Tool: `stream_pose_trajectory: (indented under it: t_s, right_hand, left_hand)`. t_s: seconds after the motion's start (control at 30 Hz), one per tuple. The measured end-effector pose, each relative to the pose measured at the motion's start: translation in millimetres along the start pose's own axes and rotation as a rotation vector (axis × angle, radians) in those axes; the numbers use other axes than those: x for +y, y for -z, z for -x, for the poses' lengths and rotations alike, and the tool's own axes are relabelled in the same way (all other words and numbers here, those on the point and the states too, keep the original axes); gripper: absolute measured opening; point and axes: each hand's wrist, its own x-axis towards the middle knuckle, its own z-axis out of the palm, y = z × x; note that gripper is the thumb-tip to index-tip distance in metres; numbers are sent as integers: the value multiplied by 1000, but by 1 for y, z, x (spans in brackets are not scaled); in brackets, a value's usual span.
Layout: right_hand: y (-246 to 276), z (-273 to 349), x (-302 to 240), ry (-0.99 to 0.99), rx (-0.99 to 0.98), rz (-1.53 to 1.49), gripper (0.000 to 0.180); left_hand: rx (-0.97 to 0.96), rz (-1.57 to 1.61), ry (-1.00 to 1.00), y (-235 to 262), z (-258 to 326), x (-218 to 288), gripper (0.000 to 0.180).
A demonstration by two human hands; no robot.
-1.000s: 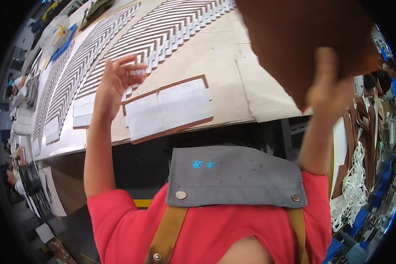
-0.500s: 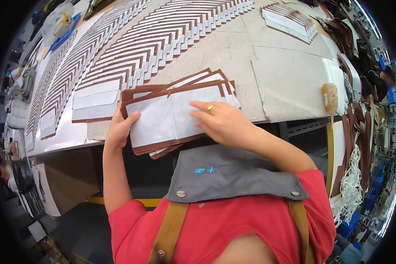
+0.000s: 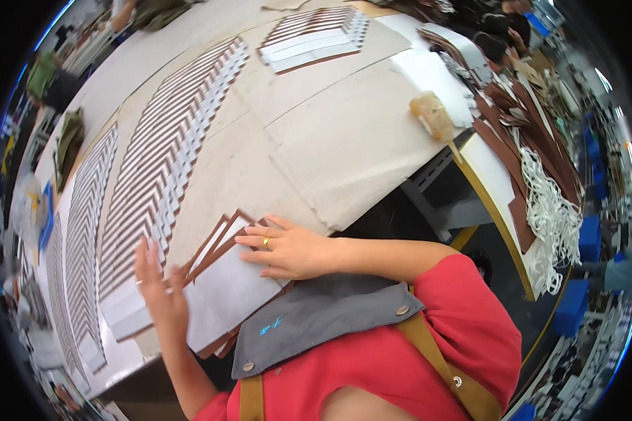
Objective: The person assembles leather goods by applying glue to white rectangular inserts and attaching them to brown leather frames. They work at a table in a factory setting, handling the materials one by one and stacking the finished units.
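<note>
A loose stack of brown panels with white backing [image 3: 221, 291] lies at the table's near edge, just in front of my apron. Its sheets are fanned unevenly, with brown borders showing at the far side. My right hand [image 3: 291, 249], a gold ring on one finger, rests with spread fingers on the stack's right end. Raised at the left end of the stack, my left hand [image 3: 163, 291] has its fingers stretched out and slightly blurred. It holds nothing. Beside it ends a long row of overlapped brown-and-white panels [image 3: 165, 133].
Narrower rows of overlapped panels [image 3: 84, 210] run along the table's left. A smaller group [image 3: 312, 42] lies at the far side. A yellowish bottle [image 3: 432, 116] lies near the right edge; brown strips [image 3: 502, 161] and white cords [image 3: 544, 210] hang beyond it.
The view has swung to the right. My left hand has let go of the stack's left edge and lifted with fingers extended. My right hand now lies on the stack's right end.
</note>
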Motion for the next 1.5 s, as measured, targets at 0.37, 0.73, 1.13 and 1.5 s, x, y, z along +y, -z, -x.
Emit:
stream_pose_trajectory:
  t_s: [0.37, 0.73, 1.13, 1.5]
  right_hand:
    - [250, 218, 282, -1200, 456, 290, 34]
    - [251, 213, 283, -1201, 388, 435, 20]
    - [240, 220, 335, -1244, 406, 554, 19]
    - [239, 210, 322, -1208, 346, 501, 22]
  left_hand:
    - [-495, 350, -120, -68, -38, 54, 48]
    - [-457, 361, -477, -91, -116, 138, 38]
    - [-514, 571, -730, -141, -164, 188, 28]
    - [-537, 548, -926, -259, -306, 332, 25]
